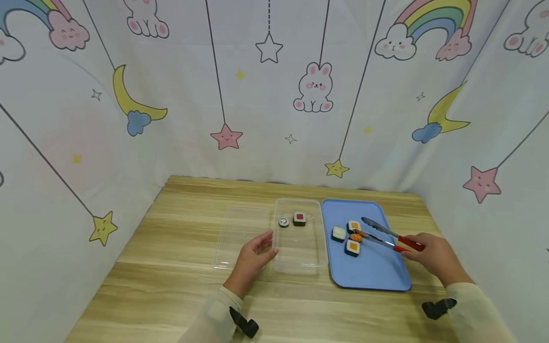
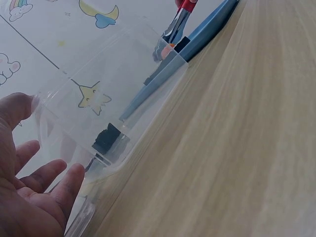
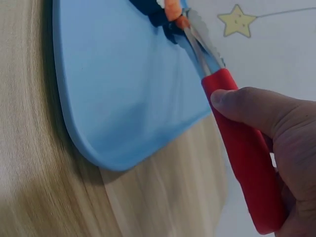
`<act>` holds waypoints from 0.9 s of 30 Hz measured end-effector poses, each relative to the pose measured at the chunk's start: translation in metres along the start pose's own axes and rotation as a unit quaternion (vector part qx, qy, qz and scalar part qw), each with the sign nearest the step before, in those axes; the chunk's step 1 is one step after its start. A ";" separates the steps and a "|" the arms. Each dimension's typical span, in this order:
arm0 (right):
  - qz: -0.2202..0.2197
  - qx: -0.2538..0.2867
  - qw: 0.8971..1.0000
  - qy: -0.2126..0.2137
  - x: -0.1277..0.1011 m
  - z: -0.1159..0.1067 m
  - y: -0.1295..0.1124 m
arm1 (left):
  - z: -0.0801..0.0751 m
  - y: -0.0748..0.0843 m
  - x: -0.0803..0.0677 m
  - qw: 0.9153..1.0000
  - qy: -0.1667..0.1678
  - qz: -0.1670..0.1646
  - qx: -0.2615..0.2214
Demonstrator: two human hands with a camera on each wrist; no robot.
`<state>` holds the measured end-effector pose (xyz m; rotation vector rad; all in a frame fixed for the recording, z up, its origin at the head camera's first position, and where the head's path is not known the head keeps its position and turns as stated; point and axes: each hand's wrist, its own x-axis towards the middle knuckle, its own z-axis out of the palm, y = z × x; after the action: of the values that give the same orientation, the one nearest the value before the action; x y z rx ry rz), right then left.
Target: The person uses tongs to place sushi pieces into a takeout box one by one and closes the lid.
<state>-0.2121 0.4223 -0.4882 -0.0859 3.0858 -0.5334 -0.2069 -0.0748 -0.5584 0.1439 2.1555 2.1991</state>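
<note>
Pale wood-grain table (image 1: 180, 286) under a cartoon curtain of stars and rainbows; the right hand (image 1: 433, 257) curls round the red handles of metal tongs (image 1: 386, 236), whose long axis runs leftward across the smooth blue tray (image 1: 373, 274), tips parted about an orange sushi piece (image 1: 355, 236) among three others; the left hand (image 1: 253, 252), fingers loose, rests against the clear plastic box (image 1: 300, 257), just left of the tray, two rolls inside.
</note>
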 end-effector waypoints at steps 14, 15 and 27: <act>-0.043 0.013 0.999 0.026 0.004 0.009 -0.005 | -0.003 -0.002 -0.002 1.000 -0.012 -0.004 0.012; -0.042 0.013 0.999 0.027 0.005 0.009 -0.005 | -0.003 -0.003 -0.001 1.000 -0.011 -0.004 0.013; -0.025 0.027 0.999 0.029 0.001 0.009 -0.004 | -0.001 -0.004 0.000 1.000 -0.003 -0.001 0.009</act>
<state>-0.2128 0.4157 -0.4959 -0.1499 3.1300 -0.6333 -0.2069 -0.0759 -0.5623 0.1482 2.1719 2.1750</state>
